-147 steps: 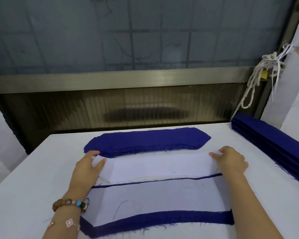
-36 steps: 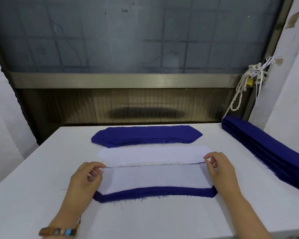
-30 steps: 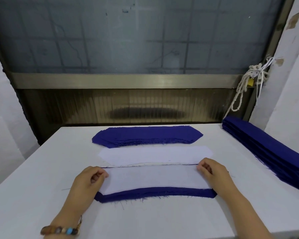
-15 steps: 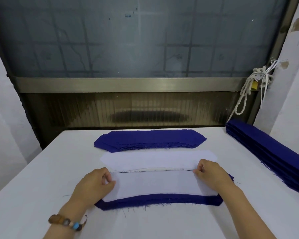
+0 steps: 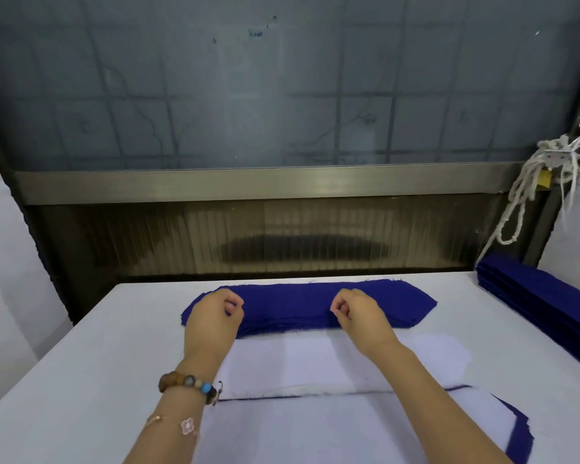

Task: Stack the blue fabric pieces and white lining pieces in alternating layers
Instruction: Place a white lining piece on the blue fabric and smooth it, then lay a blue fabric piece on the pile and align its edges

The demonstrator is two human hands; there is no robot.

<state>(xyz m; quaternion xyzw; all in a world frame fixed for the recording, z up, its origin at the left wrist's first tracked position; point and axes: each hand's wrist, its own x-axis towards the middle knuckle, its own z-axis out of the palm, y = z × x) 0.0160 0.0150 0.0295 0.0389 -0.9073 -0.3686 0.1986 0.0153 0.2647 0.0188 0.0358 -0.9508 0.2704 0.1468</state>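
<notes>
A pile of blue fabric pieces [image 5: 292, 308] lies at the far middle of the white table [image 5: 91, 370]. In front of it sits a pile of white lining pieces [image 5: 298, 363]. Nearest to me is the layered stack [image 5: 315, 430], white on top, with a blue edge [image 5: 519, 437] showing at its right. My left hand [image 5: 213, 318] and my right hand [image 5: 360, 316] hover over the blue pile with fingers loosely curled. Nothing shows between the fingers, and the blue pile lies flat.
A second, long stack of blue fabric [image 5: 536, 296] runs along the table's right edge. A knotted white rope [image 5: 523, 199] hangs at the back right beside a window frame [image 5: 265, 185]. White walls stand on both sides.
Both hands left the white piece on the near stack and moved forward to the blue pile. The view has tilted down and closer to the table.
</notes>
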